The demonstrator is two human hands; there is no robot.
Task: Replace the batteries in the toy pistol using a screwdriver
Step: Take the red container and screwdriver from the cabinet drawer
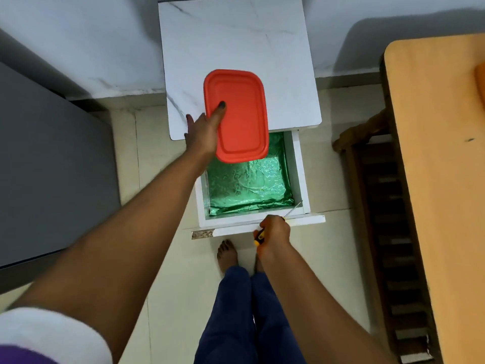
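My left hand [203, 128] holds a red-lidded rectangular box [238, 116] by its left side, thumb on the lid and fingers beneath. The box hangs half over the white marble-look cabinet top [236, 40] and half over the open drawer [299, 179]. My right hand [274, 232] grips a screwdriver [262, 233] with a yellow and black handle, at the drawer's front edge. Its thin metal shaft points up to the right over the drawer's front right corner. No toy pistol or batteries are in view.
The drawer is lined with crinkled green foil [249, 185] and holds nothing else that I can see. A wooden bed frame [380, 232] with an orange mattress [441, 153] stands at the right. A grey panel [39, 166] fills the left. My bare feet [227, 254] stand below the drawer.
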